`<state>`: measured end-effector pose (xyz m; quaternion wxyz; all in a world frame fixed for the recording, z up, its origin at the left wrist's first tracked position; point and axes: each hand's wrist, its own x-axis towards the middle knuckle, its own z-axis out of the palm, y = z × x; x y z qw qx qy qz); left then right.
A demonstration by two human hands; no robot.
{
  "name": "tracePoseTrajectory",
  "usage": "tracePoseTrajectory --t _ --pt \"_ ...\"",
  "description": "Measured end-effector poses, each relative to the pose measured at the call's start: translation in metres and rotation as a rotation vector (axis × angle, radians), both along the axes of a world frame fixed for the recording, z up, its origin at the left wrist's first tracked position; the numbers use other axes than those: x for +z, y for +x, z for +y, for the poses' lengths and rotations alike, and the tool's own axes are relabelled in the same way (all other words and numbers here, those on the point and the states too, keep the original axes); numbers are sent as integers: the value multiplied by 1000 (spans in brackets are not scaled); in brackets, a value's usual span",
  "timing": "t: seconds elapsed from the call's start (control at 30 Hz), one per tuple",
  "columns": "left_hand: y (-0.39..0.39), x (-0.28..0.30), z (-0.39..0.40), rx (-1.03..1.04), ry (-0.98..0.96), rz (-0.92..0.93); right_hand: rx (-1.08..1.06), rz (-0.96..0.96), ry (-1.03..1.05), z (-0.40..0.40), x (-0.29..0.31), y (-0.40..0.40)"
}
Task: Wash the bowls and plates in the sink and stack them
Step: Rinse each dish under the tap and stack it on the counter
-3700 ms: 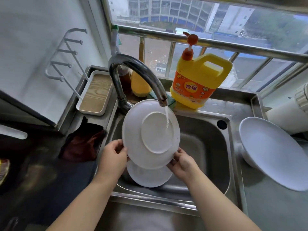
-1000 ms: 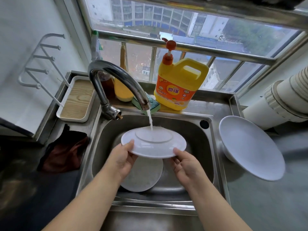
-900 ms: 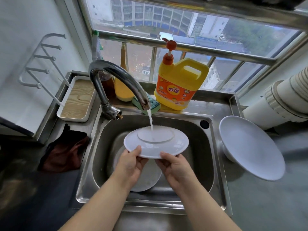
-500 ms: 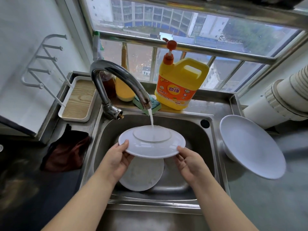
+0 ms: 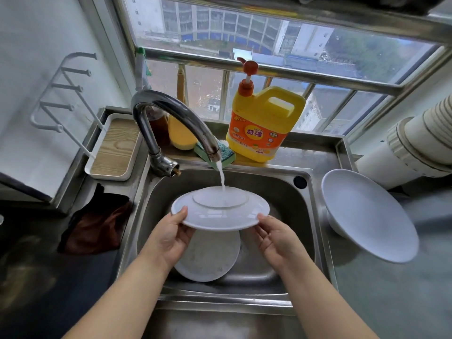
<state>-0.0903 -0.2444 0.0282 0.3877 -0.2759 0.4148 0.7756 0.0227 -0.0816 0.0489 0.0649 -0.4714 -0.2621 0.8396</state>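
I hold a white plate [image 5: 220, 212] upside down over the steel sink [image 5: 303, 216], nearly level, with water from the tap [image 5: 171, 118] running onto its base ring. My left hand [image 5: 168, 237] grips its left rim, thumb on top. My right hand [image 5: 276, 237] holds the right rim from below, fingers curled under it. A second white plate [image 5: 210, 258] lies on the sink bottom, partly hidden by my left hand and the held plate. A large white dish [image 5: 367, 214] rests tilted on the counter to the right.
A yellow detergent jug [image 5: 264, 126] and a green sponge [image 5: 225, 155] stand on the ledge behind the sink. A wooden tray [image 5: 112, 150] and white wall rack [image 5: 61, 94] sit at left, a dark red cloth [image 5: 97, 223] beside the sink, white pipes [image 5: 415, 148] at right.
The plate went from steeply tilted to nearly level under the water. My hands shifted along its rim, came together at the near edge, then spread back to the left and right sides.
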Motion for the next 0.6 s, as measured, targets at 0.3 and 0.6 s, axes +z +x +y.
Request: tracePoseTrajectory --t 0.3,0.6 --pt "15 -15 -2 -200 -134 50 107 55 56 -18 1 11" --pt "14 -22 -12 -436 -451 153 914 -324 1308 -9 4 12"
